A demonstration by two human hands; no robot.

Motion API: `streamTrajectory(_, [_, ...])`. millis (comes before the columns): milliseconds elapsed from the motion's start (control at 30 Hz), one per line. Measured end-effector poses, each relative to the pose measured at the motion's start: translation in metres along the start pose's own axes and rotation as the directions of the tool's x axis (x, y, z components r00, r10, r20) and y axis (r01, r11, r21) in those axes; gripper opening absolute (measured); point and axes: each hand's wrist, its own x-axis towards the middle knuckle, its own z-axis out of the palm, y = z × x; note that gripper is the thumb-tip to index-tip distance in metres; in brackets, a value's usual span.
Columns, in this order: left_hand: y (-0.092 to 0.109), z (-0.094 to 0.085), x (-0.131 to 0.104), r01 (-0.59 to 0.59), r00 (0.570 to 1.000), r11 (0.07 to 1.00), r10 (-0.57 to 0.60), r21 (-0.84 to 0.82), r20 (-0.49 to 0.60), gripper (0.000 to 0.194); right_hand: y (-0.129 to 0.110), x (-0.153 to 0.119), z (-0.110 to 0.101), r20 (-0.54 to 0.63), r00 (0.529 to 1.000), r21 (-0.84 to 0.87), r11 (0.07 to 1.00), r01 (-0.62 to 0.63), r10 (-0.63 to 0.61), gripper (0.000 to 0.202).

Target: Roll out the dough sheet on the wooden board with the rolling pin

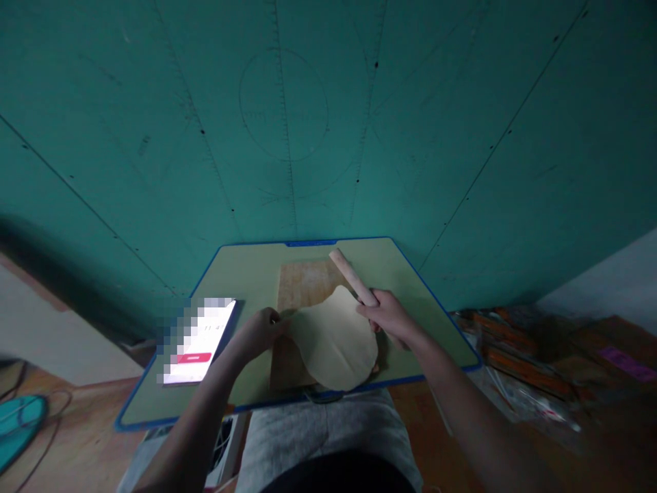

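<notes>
A pale, flat sheet of dough (336, 342) lies over a wooden board (302, 282), its lower edge hanging near the table's front rim. At its left edge, my left hand (263, 330) is closed, pinching a drawn-out corner of the dough. My right hand (393, 316) grips a wooden rolling pin (352, 275) by its lower end, beside the dough's right edge. The pin points up and to the left, tilted across the board's upper right corner. Part of the right fingers is hidden behind the pin and the hand.
The board rests on a small pale green table (251, 270) with a blue rim. A lit tablet (202, 342) lies at the table's left. Behind stands a green wall (318, 137). Boxes and plastic wrapping (544, 390) crowd the floor at right; a turquoise round object (20, 424) is at far left.
</notes>
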Motion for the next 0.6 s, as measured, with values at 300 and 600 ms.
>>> streamTrajectory(300, [0.0037, 0.0013, -0.001, -0.029, 1.0, 0.993, 0.028, -0.111, -0.012, 0.036, 0.0077, -0.0015, 0.0013, -0.008, 1.0, 0.067, 0.998, 0.021, -0.021, 0.005])
streamTrajectory(600, [0.0054, -0.0012, -0.0012, -0.089, 0.996, 0.995, 0.087, -0.051, -0.037, 0.024, 0.01, -0.0051, -0.0073, 0.015, 0.995, 0.001, 0.995, -0.098, 0.098, 0.011])
